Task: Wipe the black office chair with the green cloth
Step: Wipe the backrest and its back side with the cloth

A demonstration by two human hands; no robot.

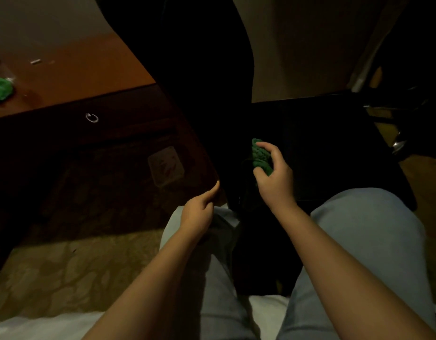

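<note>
Soft, light and best held bunched by its middle, I judge, the knobbly green knitted cloth (259, 155) sits wadded in the right hand's (274, 179) curled fingers against the black padded office chair's (322, 148) seat-back crease, while at eight o'clock the left hand (198, 213), forefinger outstretched, grips nothing.

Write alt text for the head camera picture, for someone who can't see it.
A person's right hand holds a green cloth against a black office chair, low where its back meets the seat. The left hand sits by the back's lower edge; a wooden desk stands to the left in dim light.
</note>
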